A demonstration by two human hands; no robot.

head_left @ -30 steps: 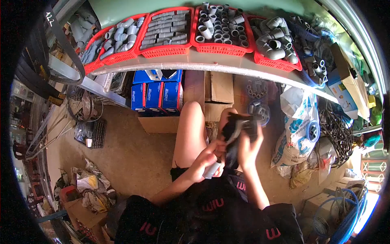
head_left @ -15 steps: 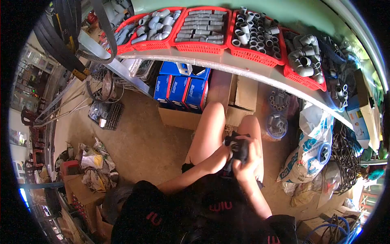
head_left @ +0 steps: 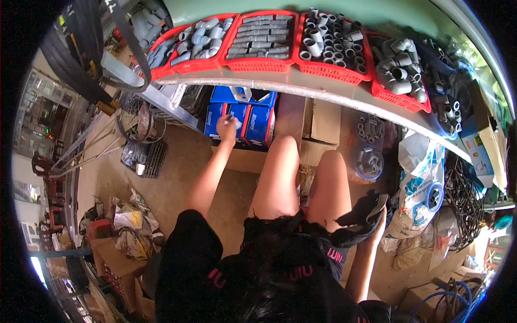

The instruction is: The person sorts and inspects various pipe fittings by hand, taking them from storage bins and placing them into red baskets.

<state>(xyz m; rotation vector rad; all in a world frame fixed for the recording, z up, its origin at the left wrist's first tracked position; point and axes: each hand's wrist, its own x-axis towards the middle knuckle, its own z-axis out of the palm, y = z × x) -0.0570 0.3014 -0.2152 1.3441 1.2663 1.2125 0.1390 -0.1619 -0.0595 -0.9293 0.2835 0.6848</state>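
Note:
My left hand (head_left: 226, 131) is stretched forward over the blue boxes (head_left: 259, 123) under the shelf. Its fingers are closed, with a small dark tip and something whitish showing at them, too small to name. Off to my right side, beyond my thigh, my right hand (head_left: 381, 220) grips a black fabric item (head_left: 362, 211) with a greyish edge. The item hangs partly over my right thigh, and most of the fingers are hidden behind it.
Red baskets (head_left: 258, 65) of grey pipe fittings line the shelf (head_left: 280, 83) ahead. Below it are a cardboard box (head_left: 326, 121) and a clear tub of fittings (head_left: 369, 164). A white sack (head_left: 414, 199) stands right; crumpled wrappings (head_left: 132, 223) lie left.
My hands were together on the black item above my lap. My left hand has let go of it and moved forward to the blue boxes; my right hand has carried the item right.

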